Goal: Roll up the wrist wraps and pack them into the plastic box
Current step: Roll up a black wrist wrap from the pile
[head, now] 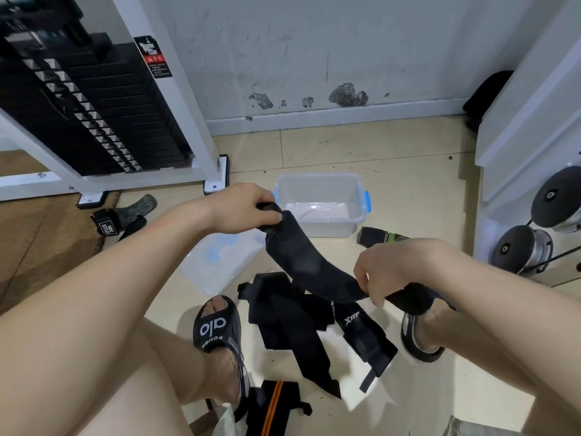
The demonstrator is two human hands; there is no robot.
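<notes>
Fingers of left hand [248, 209] and right hand [386, 272] pinch opposite ends of a black wrist wrap [309, 265], stretching it flat for rolling; open plastic box [320, 228] waits beyond

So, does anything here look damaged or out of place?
Yes. The wall has chipped, dark patches just above the baseboard. Several wrist wraps lie scattered unrolled on the floor, and the plastic box holds none yet. Its lid lies beside it.

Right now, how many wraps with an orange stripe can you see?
1. The orange-striped wrap lies on the floor at the bottom of the view, beside the left sandal. Others could be hidden under the black pile.
</notes>
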